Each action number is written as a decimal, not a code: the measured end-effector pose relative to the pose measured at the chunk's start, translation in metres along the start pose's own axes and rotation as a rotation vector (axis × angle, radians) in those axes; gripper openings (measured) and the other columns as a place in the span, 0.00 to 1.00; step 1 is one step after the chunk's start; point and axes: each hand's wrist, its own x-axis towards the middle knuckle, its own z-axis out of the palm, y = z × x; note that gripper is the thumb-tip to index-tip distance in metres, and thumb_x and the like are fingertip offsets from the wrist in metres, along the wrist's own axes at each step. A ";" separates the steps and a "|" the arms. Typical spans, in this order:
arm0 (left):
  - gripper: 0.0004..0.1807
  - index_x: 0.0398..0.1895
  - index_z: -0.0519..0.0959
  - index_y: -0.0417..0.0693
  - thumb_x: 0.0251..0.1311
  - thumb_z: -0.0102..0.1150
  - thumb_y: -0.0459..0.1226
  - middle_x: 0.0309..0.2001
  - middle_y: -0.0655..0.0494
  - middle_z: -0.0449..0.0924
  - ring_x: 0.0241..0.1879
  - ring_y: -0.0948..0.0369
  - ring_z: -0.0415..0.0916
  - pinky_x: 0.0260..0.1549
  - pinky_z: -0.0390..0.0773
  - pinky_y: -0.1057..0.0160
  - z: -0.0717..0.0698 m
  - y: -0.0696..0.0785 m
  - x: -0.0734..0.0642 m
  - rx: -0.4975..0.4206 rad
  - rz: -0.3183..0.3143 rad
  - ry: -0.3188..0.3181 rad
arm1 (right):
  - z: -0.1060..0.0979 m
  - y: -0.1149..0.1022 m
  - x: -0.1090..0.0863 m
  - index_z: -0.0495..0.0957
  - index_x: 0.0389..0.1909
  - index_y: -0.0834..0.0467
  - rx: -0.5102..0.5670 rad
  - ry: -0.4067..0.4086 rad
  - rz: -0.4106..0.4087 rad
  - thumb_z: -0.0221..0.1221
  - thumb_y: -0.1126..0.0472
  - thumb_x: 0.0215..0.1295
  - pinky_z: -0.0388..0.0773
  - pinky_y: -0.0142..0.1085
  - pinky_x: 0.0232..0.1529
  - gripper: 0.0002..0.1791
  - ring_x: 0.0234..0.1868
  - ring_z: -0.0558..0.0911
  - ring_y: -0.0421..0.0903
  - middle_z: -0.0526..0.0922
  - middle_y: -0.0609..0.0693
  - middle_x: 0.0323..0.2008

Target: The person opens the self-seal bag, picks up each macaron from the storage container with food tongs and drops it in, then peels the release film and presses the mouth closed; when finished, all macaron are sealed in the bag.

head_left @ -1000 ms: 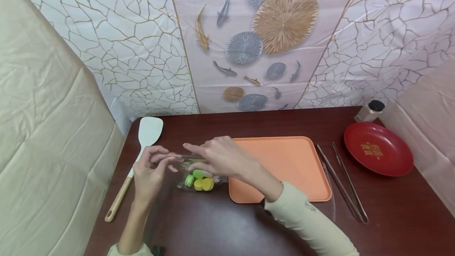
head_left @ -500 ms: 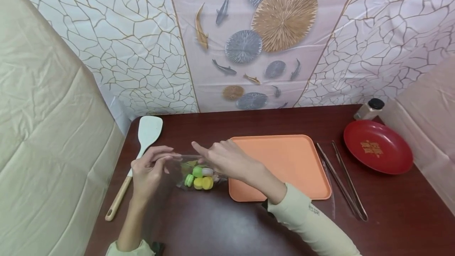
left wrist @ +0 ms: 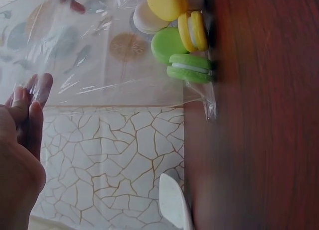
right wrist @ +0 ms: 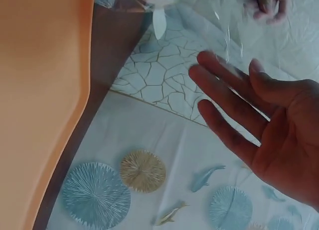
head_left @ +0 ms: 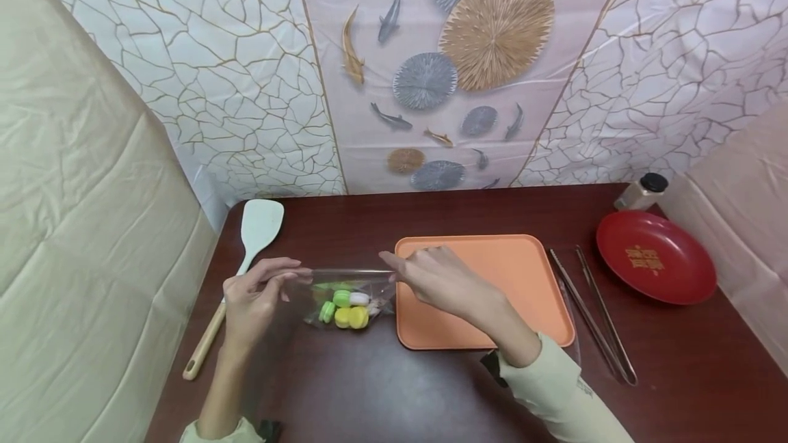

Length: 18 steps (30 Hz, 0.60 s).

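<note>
A clear plastic bag lies low over the left part of the table, its upper edge stretched straight between the two hands. Inside it are several macarons, green, yellow and whitish; a green macaron is plain in the left wrist view. The left hand pinches the bag's upper left corner between thumb and fingers. At the upper right end, the right hand holds the edge between thumb and forefinger, as far as I can see. Its other fingers stretch out fairly straight in the right wrist view.
An orange tray lies under and beyond the right hand. A white spatula with a wooden handle lies at the left. Metal tongs, a red plate and a black-lidded jar are at the right.
The right hand has slid rightward along the bag's upper edge, from near the left hand to the far end. The left hand stays at its corner, shifting slightly left.
</note>
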 end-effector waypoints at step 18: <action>0.17 0.41 0.83 0.35 0.62 0.59 0.09 0.30 0.48 0.91 0.09 0.61 0.70 0.07 0.67 0.69 -0.029 0.013 -0.010 -0.150 -0.194 -0.315 | 0.043 0.041 0.008 0.66 0.50 0.77 1.318 -0.500 -0.205 0.46 0.71 0.87 0.77 0.30 0.33 0.09 0.27 0.89 0.45 0.87 0.77 0.34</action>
